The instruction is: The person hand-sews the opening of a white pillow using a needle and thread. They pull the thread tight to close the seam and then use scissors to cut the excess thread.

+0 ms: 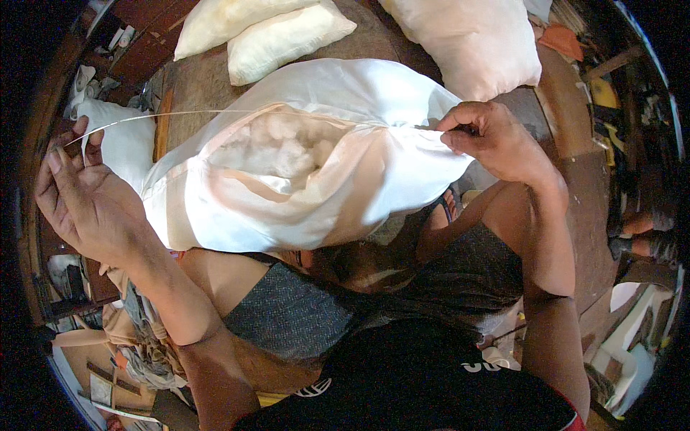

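Note:
Across my lap lies a white fabric cushion (345, 205), with a long gap along its upper side. Fluffy white stuffing (277, 147) shows through that gap. My left hand (90, 194), raised beyond the cushion's left end, pinches a pale thread (180, 113). This thread stretches over the gap toward the gathered seam on the right. Whether a needle is between the left fingertips, I cannot tell. My right hand (496, 140) is closed on the cushion's edge at the right end of the gap, with thumb and forefinger gripping the cloth.
Two cream pillows (291, 43) lie beyond the cushion, and a larger one (474, 47) sits at the far right. Another white pillow (122, 140) is behind my left hand. Crumpled cloth (144, 345) is heaped at the lower left. A person's feet (640, 237) show at the right.

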Demonstrator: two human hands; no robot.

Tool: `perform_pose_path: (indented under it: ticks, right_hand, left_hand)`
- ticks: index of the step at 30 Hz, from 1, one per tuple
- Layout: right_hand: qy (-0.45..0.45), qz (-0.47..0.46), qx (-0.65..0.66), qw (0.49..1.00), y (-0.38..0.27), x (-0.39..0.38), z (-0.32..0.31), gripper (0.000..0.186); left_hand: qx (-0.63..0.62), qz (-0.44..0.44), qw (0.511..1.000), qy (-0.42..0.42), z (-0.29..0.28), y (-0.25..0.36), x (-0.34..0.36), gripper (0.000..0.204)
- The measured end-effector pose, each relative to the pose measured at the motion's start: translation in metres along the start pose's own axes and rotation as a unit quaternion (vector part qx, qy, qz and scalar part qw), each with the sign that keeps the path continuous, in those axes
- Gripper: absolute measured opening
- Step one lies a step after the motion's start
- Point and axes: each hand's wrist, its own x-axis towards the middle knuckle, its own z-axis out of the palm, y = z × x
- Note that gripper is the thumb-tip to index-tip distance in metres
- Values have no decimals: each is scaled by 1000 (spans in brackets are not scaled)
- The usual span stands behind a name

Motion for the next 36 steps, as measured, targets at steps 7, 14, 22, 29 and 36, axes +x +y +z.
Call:
perform_pose_path:
  ticks: [7,14,22,29,36]
  right_hand:
    - [162,-95,65,980,-31,-19,3,26]
    - [-51,-251,198,946,-84,-40,46,43]
    - [-22,-156,516,842,-57,-35,46,17]
    - [145,-121,478,858,-46,-26,33,24]
    - [220,-68,393,890,-33,-13,22,24]
  left_hand:
    - [-109,-56,960,-253,44,40,-45,23]
    - [-50,-47,938,-340,94,77,-98,26]
    - [-23,-125,921,-367,113,48,-127,15]
    - [148,18,888,-436,119,29,-110,21]
    - [177,-129,844,-490,106,14,-114,20]
